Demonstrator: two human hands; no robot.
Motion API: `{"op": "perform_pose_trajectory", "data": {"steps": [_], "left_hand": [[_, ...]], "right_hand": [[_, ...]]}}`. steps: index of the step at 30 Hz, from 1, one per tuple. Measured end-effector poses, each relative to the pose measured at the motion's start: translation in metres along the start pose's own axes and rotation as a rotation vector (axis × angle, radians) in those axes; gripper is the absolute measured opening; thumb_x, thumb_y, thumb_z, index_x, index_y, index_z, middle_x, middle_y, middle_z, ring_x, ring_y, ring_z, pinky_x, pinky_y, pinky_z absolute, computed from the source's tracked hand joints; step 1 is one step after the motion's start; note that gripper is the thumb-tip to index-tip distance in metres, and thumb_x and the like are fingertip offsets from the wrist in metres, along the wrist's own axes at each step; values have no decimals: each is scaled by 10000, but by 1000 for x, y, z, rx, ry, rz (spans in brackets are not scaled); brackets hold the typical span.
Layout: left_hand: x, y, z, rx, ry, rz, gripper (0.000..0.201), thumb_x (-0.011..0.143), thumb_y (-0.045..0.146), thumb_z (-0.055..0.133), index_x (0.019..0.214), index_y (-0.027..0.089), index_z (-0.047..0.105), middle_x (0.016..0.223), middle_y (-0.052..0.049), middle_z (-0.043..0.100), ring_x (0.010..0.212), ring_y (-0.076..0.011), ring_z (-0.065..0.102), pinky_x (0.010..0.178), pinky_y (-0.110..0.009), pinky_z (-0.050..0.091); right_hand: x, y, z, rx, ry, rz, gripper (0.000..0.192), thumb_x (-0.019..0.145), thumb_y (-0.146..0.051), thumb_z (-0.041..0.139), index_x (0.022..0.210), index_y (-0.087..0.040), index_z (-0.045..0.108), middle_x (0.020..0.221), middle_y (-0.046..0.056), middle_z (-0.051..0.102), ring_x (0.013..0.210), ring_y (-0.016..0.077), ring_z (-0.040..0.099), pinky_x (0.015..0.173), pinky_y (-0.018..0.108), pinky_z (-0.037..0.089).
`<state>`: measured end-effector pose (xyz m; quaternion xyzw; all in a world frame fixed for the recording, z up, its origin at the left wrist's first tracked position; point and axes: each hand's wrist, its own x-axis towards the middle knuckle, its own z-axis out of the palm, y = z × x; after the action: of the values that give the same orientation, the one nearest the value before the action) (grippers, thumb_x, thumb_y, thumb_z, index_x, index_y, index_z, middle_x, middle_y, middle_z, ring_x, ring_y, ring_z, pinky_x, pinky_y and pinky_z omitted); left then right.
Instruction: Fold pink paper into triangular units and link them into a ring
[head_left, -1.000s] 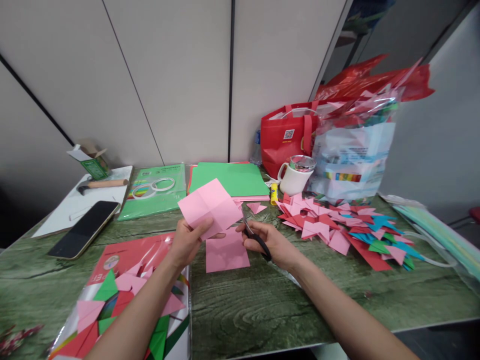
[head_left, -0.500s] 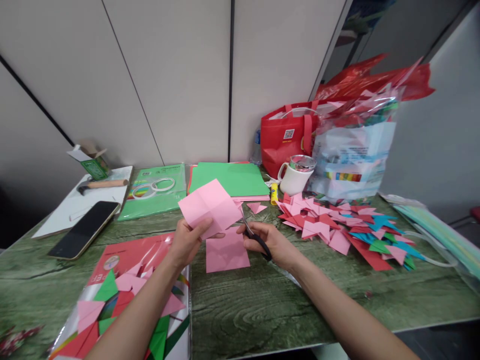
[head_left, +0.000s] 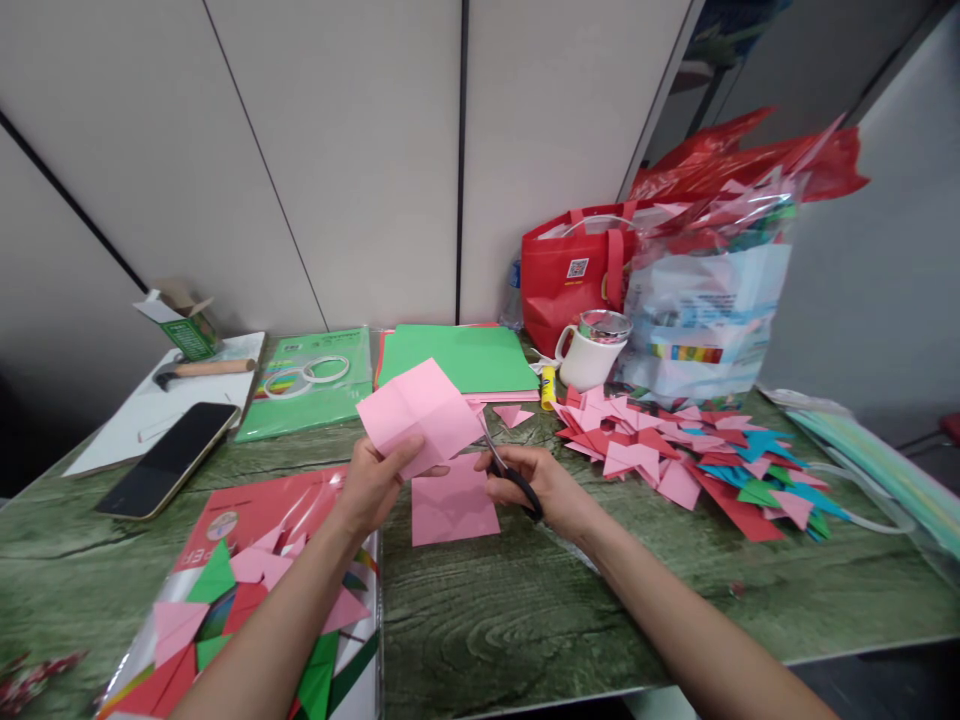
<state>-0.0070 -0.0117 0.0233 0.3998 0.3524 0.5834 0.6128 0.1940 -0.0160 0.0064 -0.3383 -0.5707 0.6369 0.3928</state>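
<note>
pink held sheet (head_left: pixel 424 400), scissors (head_left: pixel 523 487) almost unmoved since earlier

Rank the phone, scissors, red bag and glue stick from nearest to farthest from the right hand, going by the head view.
1. Scissors: in the right hand itself.
2. Glue stick: just beyond the hand, standing upright.
3. Red bag: farther back, against the wall.
4. Phone: far over on the left side.
</note>
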Motion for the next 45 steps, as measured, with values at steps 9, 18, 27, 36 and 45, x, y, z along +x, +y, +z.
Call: {"op": "perform_pose_trajectory", "data": {"steps": [9, 18, 27, 36, 45], "left_hand": [[0, 2, 1, -8, 12, -15, 269, 647, 180, 701, 900, 103, 651, 940, -113, 685, 854, -280, 632, 633, -401, 589], [-1, 3, 2, -12, 27, -18, 283, 637, 181, 706, 902, 103, 646, 946, -112, 684, 850, -285, 633, 624, -410, 589], [-1, 4, 3, 2, 24, -20, 278, 636, 185, 708, 896, 103, 649, 941, -112, 685, 836, -275, 636, 624, -404, 588], [-1, 2, 1, 49, -7, -39, 216, 648, 193, 698, 840, 99, 667, 862, -93, 696, 732, -231, 649, 585, -360, 588], [-2, 1, 3, 37, -28, -79, 234, 641, 193, 708, 857, 110, 671, 832, -83, 696, 687, -202, 645, 546, -325, 582]], "right_hand": [[-1, -2, 1, -23, 20, 0, 321, 622, -374, 712, 815, -145, 596, 600, -40, 450, 528, 67, 386, 503, 210, 318], [-1, -1, 2, -59, 38, 9, 336, 621, -406, 704, 798, -143, 593, 581, -41, 465, 500, 62, 396, 473, 201, 327], [-1, -5, 4, -76, 70, 39, 343, 597, -424, 711, 743, -136, 594, 551, -38, 478, 439, 54, 404, 430, 203, 321], [-1, -1, 2, -1, 20, 67, 360, 619, -386, 712, 858, -148, 587, 587, -48, 452, 531, 70, 419, 512, 212, 349], [0, -1, 2, -8, 27, 60, 391, 599, -403, 723, 851, -143, 576, 575, -54, 425, 530, 70, 390, 513, 214, 322]]}}
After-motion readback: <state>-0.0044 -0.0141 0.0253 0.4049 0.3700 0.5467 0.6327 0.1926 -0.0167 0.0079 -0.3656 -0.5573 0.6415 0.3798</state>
